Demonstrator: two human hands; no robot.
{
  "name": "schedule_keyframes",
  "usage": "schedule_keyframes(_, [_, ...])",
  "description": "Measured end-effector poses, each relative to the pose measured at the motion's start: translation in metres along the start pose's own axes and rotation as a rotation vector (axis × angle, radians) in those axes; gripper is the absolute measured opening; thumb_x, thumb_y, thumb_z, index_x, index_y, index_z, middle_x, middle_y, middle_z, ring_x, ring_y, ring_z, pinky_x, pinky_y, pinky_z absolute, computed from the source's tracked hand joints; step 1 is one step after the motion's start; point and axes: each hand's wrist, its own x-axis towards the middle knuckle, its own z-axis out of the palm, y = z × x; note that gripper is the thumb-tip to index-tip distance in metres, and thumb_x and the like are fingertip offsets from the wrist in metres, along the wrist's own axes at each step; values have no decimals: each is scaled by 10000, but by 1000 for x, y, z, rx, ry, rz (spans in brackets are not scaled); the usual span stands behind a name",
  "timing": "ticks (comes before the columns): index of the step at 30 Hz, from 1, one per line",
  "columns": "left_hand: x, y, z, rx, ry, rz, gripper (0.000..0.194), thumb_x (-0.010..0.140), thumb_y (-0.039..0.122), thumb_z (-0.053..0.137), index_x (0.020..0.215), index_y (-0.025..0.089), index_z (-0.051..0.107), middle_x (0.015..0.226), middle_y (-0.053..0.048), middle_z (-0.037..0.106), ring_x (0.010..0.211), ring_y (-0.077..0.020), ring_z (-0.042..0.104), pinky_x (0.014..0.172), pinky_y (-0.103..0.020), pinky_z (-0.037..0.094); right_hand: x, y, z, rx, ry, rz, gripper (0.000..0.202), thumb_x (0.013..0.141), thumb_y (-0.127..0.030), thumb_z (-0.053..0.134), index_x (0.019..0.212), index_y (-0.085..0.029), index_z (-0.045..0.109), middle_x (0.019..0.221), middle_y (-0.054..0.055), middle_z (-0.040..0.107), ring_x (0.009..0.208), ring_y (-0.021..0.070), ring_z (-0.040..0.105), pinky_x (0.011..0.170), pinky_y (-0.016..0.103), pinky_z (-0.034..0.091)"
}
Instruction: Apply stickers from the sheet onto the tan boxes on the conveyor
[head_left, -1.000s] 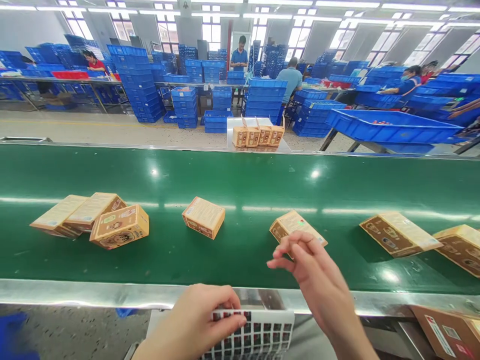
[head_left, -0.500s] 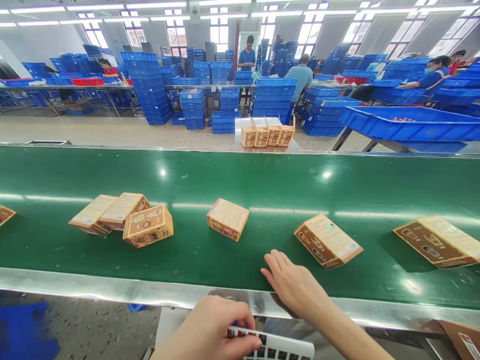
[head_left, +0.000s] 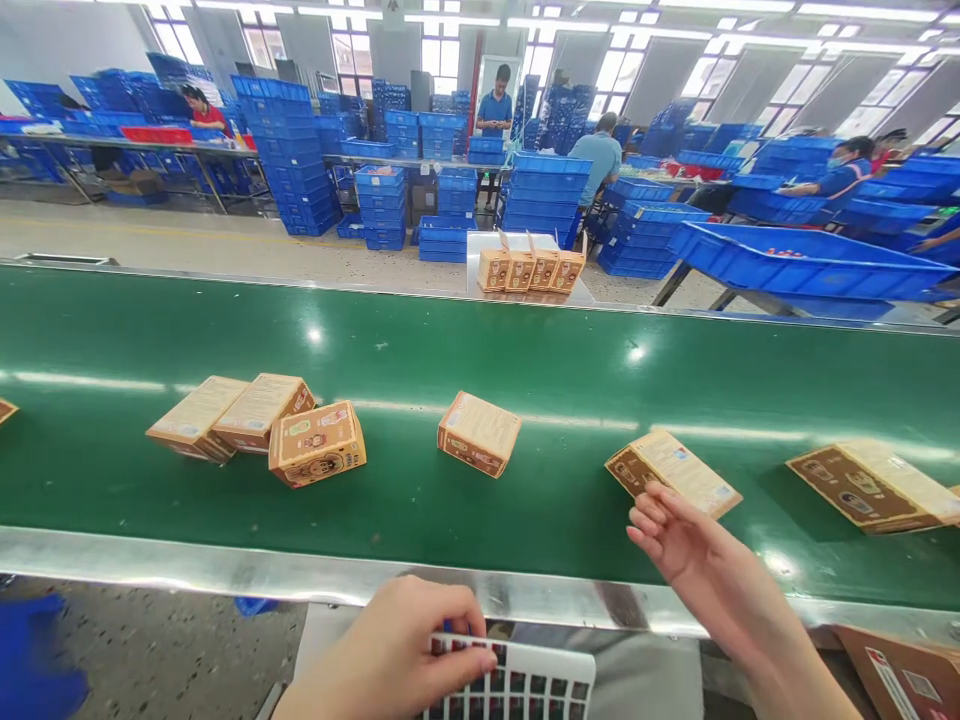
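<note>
My left hand [head_left: 427, 650], at the bottom centre, pinches the edge of a white sheet [head_left: 540, 680] printed with rows of small dark labels. Over the near part of the green belt [head_left: 405, 520], my right hand [head_left: 682, 545] is turned partly palm up with its fingers curled and apart. Its fingertips overlap the lower left of a brown and cream box [head_left: 679, 470]; whether they touch cannot be seen. Nothing shows in that hand. Another box [head_left: 480, 432] lies on the belt to its left.
Three boxes [head_left: 319, 443] lie close together at left. One box [head_left: 870, 485] lies at right. Beyond the belt, several boxes [head_left: 531, 270] stand on a metal ledge. A steel edge [head_left: 225, 560] runs along the near side. People and blue crates [head_left: 285, 150] are behind.
My right hand has moved right to the box and turned its palm up. My left hand and the sheet have shifted slightly left. The middle boxes have shifted right in view.
</note>
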Motion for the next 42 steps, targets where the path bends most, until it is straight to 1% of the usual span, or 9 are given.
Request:
schedule_keyframes(5, [2, 1, 0, -22, -18, 24, 56, 837, 225, 708, 783, 215, 715, 770, 38, 723, 718, -133, 598, 684, -199, 382, 2, 17, 22, -459, -97, -201, 426, 737, -573, 725, 996, -248, 631, 985, 71, 666, 992, 273, 654, 933, 500, 563])
schedule_keyframes(10, [8, -1, 6, -32, -45, 82, 51, 822, 250, 728, 793, 209, 727, 733, 31, 719, 664, -121, 587, 638, -186, 377, 38, 29, 62, -988, -226, -553, 747, 783, -421, 652, 1446, -241, 356, 1508, 141, 429, 1431, 319, 369, 1192, 546, 279])
schedule_keyframes(16, [3, -6, 1, -26, -21, 70, 65, 822, 262, 704, 789, 210, 724, 739, 26, 721, 657, -125, 585, 617, -186, 381, 52, 27, 75, -1141, -262, -556, 745, 764, -357, 679, 1429, -241, 364, 1344, 135, 506, 1269, 321, 544, 1091, 520, 430])
schedule_keyframes(21, [-3, -8, -6, -31, 6, 37, 56, 832, 242, 691, 796, 209, 718, 783, 25, 731, 710, -134, 601, 673, -195, 394, 50, 8, 54, -1180, -636, -581, 674, 750, -182, 595, 1397, -245, 419, 1446, 114, 486, 1376, 262, 460, 1168, 490, 350])
schedule_keyframes(26, [0, -4, -8, -52, 15, 13, 66, 825, 220, 682, 766, 204, 707, 760, 33, 701, 711, -133, 577, 678, -190, 389, 59, -8, 47, -1186, -260, -634, 503, 865, -308, 493, 1356, -204, 499, 1407, 159, 558, 1338, 317, 504, 1106, 566, 405])
schedule_keyframes(31, [3, 0, -6, -145, 29, 30, 123, 850, 234, 645, 748, 192, 699, 682, 47, 623, 649, -113, 505, 627, -197, 345, 28, -4, 45, -1122, -323, -390, 414, 902, -501, 481, 1193, -242, 621, 1126, 102, 734, 930, 269, 714, 730, 416, 611])
schedule_keyframes(35, [5, 3, -5, -276, 32, -20, 141, 818, 296, 690, 752, 172, 702, 602, 54, 554, 582, -106, 443, 556, -201, 315, -20, 1, 41, -1132, -122, -724, 266, 930, -422, 524, 1122, -271, 630, 1099, 88, 734, 912, 260, 715, 637, 347, 600])
schedule_keyframes(40, [8, 12, -4, -402, -9, 5, 92, 760, 250, 720, 755, 159, 702, 573, 68, 542, 533, -89, 411, 521, -184, 324, -63, -3, 57, -1132, -649, -998, 144, 959, -203, 547, 1052, -285, 621, 895, 18, 744, 807, 190, 709, 754, 304, 582])
schedule_keyframes(42, [8, 16, -2, -348, 5, 49, 85, 794, 230, 685, 749, 166, 718, 610, 55, 586, 565, -95, 442, 552, -185, 342, -69, -4, 61, -1152, -704, -1011, 180, 967, -126, 491, 974, -257, 614, 808, 0, 724, 732, 167, 682, 768, 309, 566])
